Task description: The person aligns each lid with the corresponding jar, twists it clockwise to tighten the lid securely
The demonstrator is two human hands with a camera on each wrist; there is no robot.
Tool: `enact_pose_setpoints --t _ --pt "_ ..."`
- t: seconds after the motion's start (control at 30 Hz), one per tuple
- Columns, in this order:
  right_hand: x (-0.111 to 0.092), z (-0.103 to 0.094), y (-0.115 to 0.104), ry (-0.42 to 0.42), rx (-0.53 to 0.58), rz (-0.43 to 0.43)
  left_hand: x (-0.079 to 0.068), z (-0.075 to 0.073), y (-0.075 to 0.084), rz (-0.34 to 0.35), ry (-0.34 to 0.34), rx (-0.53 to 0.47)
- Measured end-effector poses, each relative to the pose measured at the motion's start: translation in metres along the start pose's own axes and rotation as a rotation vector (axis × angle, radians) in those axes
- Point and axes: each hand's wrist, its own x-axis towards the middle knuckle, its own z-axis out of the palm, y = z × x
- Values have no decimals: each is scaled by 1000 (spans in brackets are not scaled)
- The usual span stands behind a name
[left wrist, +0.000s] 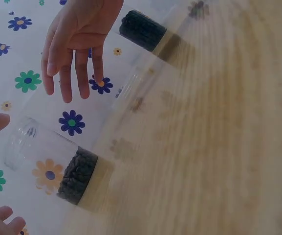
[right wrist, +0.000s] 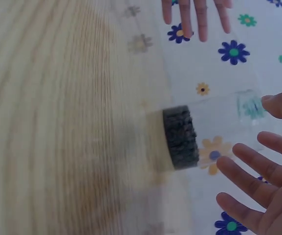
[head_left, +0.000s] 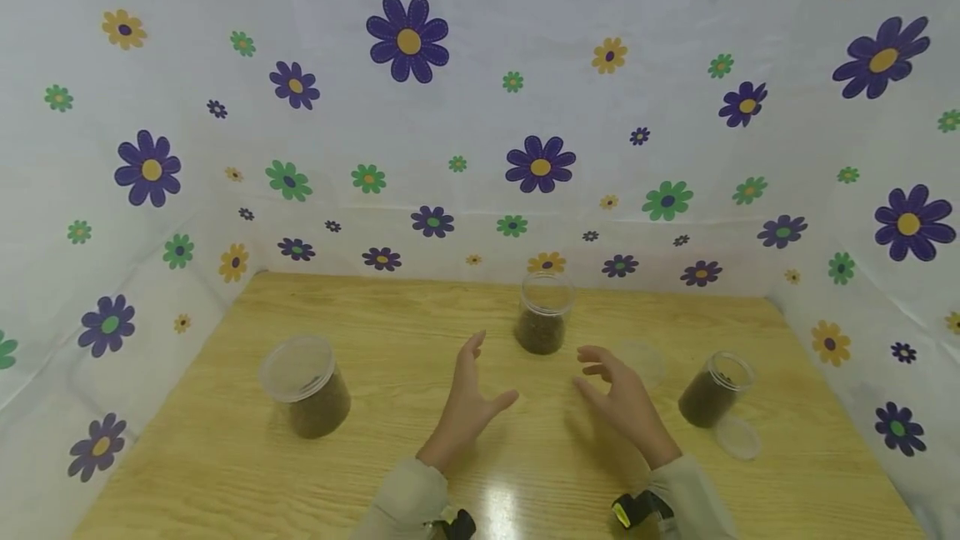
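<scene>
A clear jar (head_left: 542, 330) with dark, lumpy contents in its lower part stands upright at the back middle of the table. In front of it, to the left, my left hand (head_left: 467, 407) hovers with thumb and fingers apart. My right hand (head_left: 621, 397) is held on the other side, fingers loosely bent, palm facing the left hand. Neither hand touches the jar or holds anything. The right wrist view shows the jar's dark contents (right wrist: 181, 137) close to the right hand (right wrist: 272, 186). A thin clear lid (head_left: 645, 362) lies behind the right hand.
A wider jar (head_left: 318, 407), filled with dark contents and topped by a translucent lid, stands at the left. At the right is a fuller dark-filled jar (head_left: 703, 400) without a lid; a round lid (head_left: 738, 437) lies beside it. Flower-printed cloth (head_left: 465, 107) encloses the table.
</scene>
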Motion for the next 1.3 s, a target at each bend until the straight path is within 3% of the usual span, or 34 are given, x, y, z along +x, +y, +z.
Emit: enact_pose_setpoints --t 0.23,0.43,0.6,0.7,1.03,1.3 --pt "30 10 17 -21 113 110 40 0 -9 9 -10 -56" --pt "55 16 29 -16 271 174 70 1 -16 -48 18 -58" --pt "69 17 35 -37 333 191 90 8 -20 -98 -31 -68" --pt "75 19 35 -48 335 189 98 11 -21 -88 -59 -50" --pt "73 28 26 -61 330 198 101 9 -20 -58 -45 -17" --pt "69 26 20 -71 295 199 92 0 -22 -47 -95 -13"
